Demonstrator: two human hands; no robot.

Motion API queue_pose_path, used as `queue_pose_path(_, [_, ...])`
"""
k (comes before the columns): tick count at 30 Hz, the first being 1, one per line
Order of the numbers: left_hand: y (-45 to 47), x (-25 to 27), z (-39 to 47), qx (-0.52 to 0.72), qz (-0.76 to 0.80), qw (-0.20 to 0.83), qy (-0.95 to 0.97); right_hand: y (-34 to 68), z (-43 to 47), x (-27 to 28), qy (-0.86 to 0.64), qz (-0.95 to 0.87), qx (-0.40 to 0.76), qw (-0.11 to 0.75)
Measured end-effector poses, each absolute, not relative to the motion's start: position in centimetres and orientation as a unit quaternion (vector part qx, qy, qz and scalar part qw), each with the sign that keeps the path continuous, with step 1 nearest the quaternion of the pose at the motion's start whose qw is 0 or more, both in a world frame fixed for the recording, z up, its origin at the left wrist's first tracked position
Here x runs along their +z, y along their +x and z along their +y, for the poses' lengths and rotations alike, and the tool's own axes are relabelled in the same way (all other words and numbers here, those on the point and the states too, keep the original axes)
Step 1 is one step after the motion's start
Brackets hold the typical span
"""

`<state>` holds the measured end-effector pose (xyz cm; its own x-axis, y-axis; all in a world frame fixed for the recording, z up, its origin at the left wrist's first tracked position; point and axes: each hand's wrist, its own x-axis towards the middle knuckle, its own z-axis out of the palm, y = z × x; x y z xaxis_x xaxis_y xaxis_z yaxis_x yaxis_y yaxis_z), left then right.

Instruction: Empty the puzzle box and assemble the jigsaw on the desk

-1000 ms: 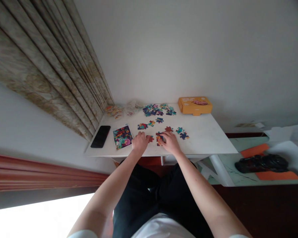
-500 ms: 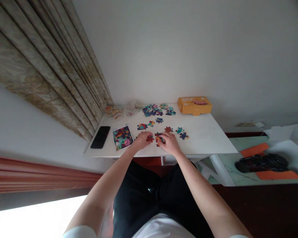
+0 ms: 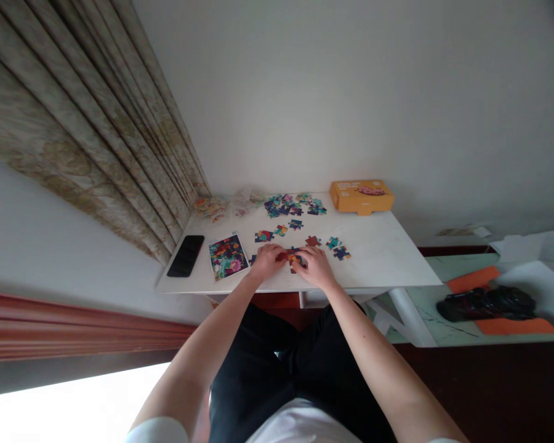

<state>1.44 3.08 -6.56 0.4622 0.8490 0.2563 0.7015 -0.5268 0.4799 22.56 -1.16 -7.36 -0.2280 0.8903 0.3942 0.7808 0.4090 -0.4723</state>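
Note:
My left hand (image 3: 266, 262) is closed on a reddish-brown puzzle piece (image 3: 281, 256), which meets the left side of some joined orange and dark blue puzzle pieces (image 3: 293, 266). My right hand (image 3: 314, 264) has its fingers closed on the right side of those joined pieces. My fingers partly cover the spot where the pieces come together. Just beyond my right hand lies a loose brown piece (image 3: 313, 241). Two joined teal and dark blue pieces (image 3: 338, 247) lie to its right. The colourful picture card (image 3: 228, 256) is left of my left hand.
A heap of puzzle pieces (image 3: 284, 206) and a clear plastic bag (image 3: 247, 202) lie at the back of the white table (image 3: 378, 258). A yellow box (image 3: 362, 197) stands back right. A black phone (image 3: 186, 256) lies at the left edge, near the curtain (image 3: 120, 123).
My left hand has moved right with the reddish-brown piece, closing the gap to the joined pieces. My right hand has stayed about where it was.

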Motion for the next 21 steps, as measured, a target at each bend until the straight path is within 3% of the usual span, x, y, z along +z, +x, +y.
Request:
queue_pose_path(11, [0.95,-6.42,2.27,0.219,0.461,0.124,0.851,22.58,-1.13,-7.3,-0.536,-0.78,0.087,0.313])
queue_pose_path(17, [0.83,-5.67,2.47,0.22,0.483,0.171,0.83,22.61,-1.14,-7.43,-0.54,-0.777,0.085,0.312])
queue_pose_path(21, [1.06,-5.78,2.78,0.296,0.515,0.24,0.767,22.54,-0.89,-7.7,-0.553,-0.771,0.08,0.307])
